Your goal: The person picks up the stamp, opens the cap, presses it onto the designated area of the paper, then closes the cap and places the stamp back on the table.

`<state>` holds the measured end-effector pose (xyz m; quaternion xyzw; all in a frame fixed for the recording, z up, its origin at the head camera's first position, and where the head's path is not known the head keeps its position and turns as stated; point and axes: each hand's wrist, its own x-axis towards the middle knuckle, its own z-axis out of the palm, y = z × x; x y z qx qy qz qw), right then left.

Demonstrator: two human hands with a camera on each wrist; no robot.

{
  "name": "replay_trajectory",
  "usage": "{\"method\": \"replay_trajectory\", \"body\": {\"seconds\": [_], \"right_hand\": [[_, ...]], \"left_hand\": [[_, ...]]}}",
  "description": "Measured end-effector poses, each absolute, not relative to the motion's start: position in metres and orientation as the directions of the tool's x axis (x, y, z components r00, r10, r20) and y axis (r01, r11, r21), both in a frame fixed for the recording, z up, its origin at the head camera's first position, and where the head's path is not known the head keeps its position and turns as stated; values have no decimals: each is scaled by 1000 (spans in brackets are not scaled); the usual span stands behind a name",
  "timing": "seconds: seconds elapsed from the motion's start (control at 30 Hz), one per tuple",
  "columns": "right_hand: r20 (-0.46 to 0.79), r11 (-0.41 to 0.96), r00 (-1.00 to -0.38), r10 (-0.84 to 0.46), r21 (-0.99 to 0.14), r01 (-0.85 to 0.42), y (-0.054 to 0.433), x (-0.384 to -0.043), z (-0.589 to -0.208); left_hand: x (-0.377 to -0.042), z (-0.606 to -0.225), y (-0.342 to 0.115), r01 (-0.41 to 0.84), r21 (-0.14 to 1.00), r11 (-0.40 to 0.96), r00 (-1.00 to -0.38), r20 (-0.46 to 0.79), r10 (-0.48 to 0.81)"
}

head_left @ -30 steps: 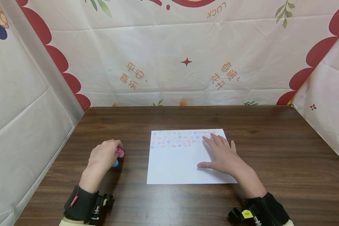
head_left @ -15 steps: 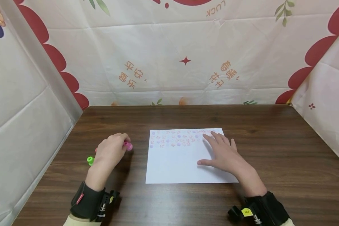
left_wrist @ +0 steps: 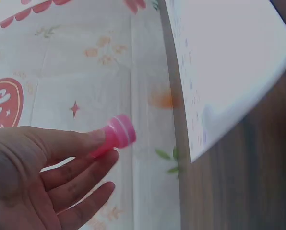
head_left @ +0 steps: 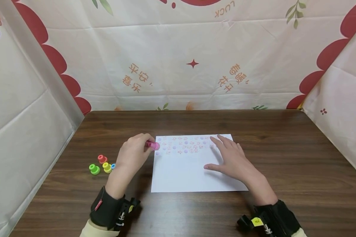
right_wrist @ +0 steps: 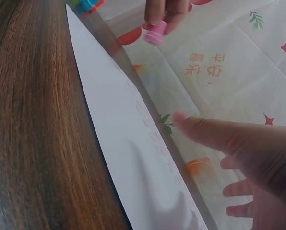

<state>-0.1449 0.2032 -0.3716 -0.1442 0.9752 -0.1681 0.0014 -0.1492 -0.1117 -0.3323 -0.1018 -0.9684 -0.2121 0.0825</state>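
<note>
My left hand (head_left: 133, 154) pinches a pink stamp (head_left: 155, 145) between thumb and fingers, just over the upper left corner of a white sheet of paper (head_left: 178, 174). The left wrist view shows the stamp (left_wrist: 121, 132) tilted, its wide end pointing away from the thumb. Rows of small purple and reddish prints run across the top of the sheet. Over the sheet's right side my right hand (head_left: 232, 161) is spread, its thumb apart from the other fingers. In the right wrist view its thumb and fingers (right_wrist: 205, 132) are free of any object.
Left of the sheet stand a red stamp (head_left: 102, 159), a green stamp (head_left: 94, 169), a yellow stamp (head_left: 106, 167) and a blue stamp (head_left: 113, 166), the last partly behind my left wrist. A printed cloth (head_left: 178, 46) hangs behind the brown wooden table (head_left: 195, 210).
My left hand has moved right and away from me with the pink stamp, from the group of stamps to the sheet's corner, uncovering the others. The right hand stays over the sheet.
</note>
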Motion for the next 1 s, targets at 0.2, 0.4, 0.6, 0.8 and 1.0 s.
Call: {"method": "replay_trajectory", "body": {"seconds": [0.2,0.4,0.6,0.8,1.0], "right_hand": [[98,859,-950,-296,-408,-309,200,-147,-373],[147,834,-944,-296,-443,-330,195,-146,-372],[160,820,-941,-298,-462,-338,189,-144,-371],[186,788,-931,-315,-496,-365,182,-140,-371],[162,768,-929,-332,-526,-366,175,-137,-372]], "left_hand": [[-151,-335,-94,215,576,789,-974,187,129],[-147,-338,-81,244,654,716,-967,216,133],[-145,-344,-73,264,723,638,-964,218,151],[-144,-351,-67,251,799,546,-967,183,176],[-145,-357,-65,256,832,492,-963,176,204]]}}
